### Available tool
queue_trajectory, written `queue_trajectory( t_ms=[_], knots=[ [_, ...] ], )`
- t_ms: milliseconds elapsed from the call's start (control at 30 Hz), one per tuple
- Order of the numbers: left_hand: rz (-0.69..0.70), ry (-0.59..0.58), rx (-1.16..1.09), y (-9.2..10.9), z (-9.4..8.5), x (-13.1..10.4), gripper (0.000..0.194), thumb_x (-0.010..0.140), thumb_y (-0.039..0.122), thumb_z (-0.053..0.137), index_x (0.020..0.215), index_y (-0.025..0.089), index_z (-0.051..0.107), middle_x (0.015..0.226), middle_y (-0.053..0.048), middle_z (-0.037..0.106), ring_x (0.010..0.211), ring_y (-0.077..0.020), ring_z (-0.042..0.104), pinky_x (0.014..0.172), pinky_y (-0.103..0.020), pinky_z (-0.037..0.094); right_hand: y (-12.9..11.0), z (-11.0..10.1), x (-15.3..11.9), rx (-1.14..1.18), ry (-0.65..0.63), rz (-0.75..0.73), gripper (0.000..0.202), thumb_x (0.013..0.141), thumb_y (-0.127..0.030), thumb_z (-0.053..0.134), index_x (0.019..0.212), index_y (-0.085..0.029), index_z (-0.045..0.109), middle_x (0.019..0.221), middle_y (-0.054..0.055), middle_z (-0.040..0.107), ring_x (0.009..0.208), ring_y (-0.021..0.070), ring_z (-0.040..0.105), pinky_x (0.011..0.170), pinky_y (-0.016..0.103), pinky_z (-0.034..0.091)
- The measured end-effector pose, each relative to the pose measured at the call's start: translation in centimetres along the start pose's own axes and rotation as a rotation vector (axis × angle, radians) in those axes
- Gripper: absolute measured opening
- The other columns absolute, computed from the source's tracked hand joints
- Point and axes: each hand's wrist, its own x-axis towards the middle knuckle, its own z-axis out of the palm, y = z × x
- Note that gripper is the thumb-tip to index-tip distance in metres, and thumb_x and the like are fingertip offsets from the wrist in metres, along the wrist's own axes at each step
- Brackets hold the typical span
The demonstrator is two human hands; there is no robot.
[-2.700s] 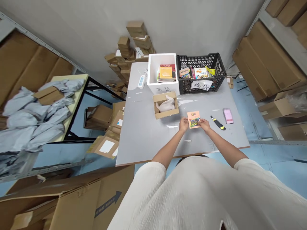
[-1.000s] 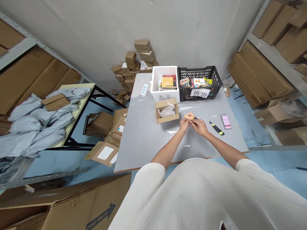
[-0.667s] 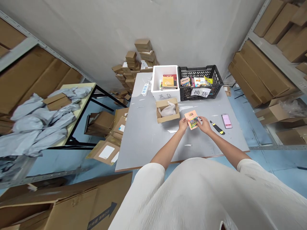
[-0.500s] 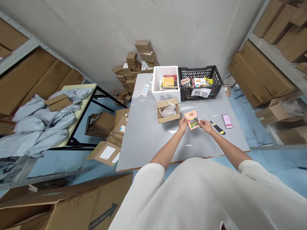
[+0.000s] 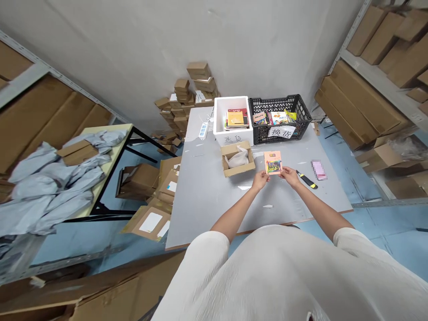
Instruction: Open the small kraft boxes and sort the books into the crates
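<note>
A small pink-orange book [image 5: 273, 157] with a colourful picture on its cover is held upright-facing over the grey table [image 5: 207, 200]. My left hand [image 5: 261, 179] pinches its lower left corner, and my right hand [image 5: 289, 175] grips the lower right corner. Left of the book stands an open cardboard box [image 5: 239, 170] with crumpled pale wrapping [image 5: 238, 158] inside. A black and yellow box cutter [image 5: 306, 179] lies just right of my right hand. Farther right is a pink phone-like item [image 5: 318, 170], blurred out.
Behind are a white foam box [image 5: 233, 137] and a black plastic crate [image 5: 302, 127], both holding books. A power strip [image 5: 203, 130] lies at the back left. Grey parcels [image 5: 53, 178] cover a side table; cartons [image 5: 155, 218] stand on the floor between the tables.
The book has turned from tilted to nearly straight, and more of its cover shows. My left hand has shifted to its lower corner. The camera view has moved slightly.
</note>
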Motion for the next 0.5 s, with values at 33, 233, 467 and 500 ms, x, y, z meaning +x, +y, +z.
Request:
queue_trajectory(
  t_ms=[33, 233, 467, 500],
  knots=[
    [0.005, 0.003, 0.002, 0.1, -0.1, 0.2, 0.015, 0.088, 0.031, 0.078, 0.085, 0.019, 0.068, 0.069, -0.001, 0.071, 0.062, -0.0152, 0.065, 0.076, -0.032, 0.055, -0.1, 0.0, 0.0, -0.027, -0.011, -0.015, 0.030, 0.085, -0.033, 0.085, 0.111, -0.020, 0.076, 0.081, 0.003, 0.079, 0.078, 0.0197, 0.078, 0.081, 0.033, 0.066],
    [0.037, 0.021, -0.009, 1.2, 0.4, 2.0, 0.021, 0.086, 0.036, 0.079, 0.080, 0.021, 0.067, 0.071, -0.002, 0.072, 0.069, -0.0177, 0.067, 0.079, -0.033, 0.055, -1.4, -0.4, 1.9, -0.083, 0.016, -0.061, 0.033, 0.086, -0.045, 0.085, 0.103, -0.019, 0.075, 0.076, 0.003, 0.078, 0.073, 0.0194, 0.076, 0.080, 0.034, 0.065],
    [0.032, 0.196, -0.176, 6.1, 1.4, 6.6, 0.028, 0.085, 0.027, 0.078, 0.113, 0.021, 0.074, 0.096, -0.007, 0.080, 0.096, -0.0229, 0.076, 0.089, -0.037, 0.058, -5.3, 0.7, 8.5, -0.014, 0.038, -0.106, 0.030, 0.084, -0.043, 0.085, 0.100, -0.019, 0.074, 0.078, 0.004, 0.078, 0.072, 0.0183, 0.075, 0.079, 0.033, 0.064],
    [0.042, 0.210, -0.193, 7.0, 1.3, 7.4, 0.033, 0.084, 0.025, 0.078, 0.117, 0.021, 0.074, 0.099, -0.008, 0.080, 0.098, -0.0229, 0.076, 0.090, -0.037, 0.058, -6.0, 1.1, 9.6, -0.007, 0.034, -0.120, 0.030, 0.085, -0.043, 0.084, 0.101, -0.019, 0.074, 0.078, 0.004, 0.078, 0.072, 0.0181, 0.074, 0.079, 0.033, 0.064]
  ],
)
